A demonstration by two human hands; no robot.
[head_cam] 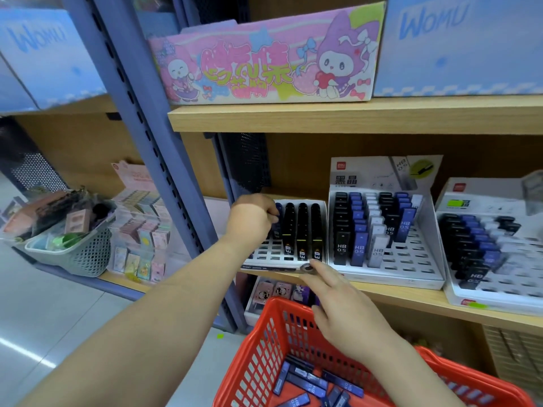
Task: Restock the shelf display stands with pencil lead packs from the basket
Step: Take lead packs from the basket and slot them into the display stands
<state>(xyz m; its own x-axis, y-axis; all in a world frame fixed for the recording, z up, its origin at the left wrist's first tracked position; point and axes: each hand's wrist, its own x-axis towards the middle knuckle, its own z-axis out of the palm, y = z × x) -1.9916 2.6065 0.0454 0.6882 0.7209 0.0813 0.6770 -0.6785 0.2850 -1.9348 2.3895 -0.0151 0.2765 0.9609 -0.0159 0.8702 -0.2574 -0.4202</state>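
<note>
The red basket (258, 342) sits low in front of me with several blue pencil lead packs (308, 383) loose on its floor. Three white display stands are on the wooden shelf: left (321, 207), middle (396, 268) and right (499, 298). My left hand (252, 218) reaches into the left stand, its fingers curled round a blue lead pack (276, 223) next to three rows of black packs (302, 230). My right hand (340, 304) is above the basket with fingers stretched out, the fingertips touching the left stand's front edge.
A blue slotted upright post (152, 148) stands just left of my left arm. A grey basket (85, 259) of goods and small card packs fill the bay to the left. A pink cartoon box (264, 60) and blue boxes (458, 45) sit on the shelf above.
</note>
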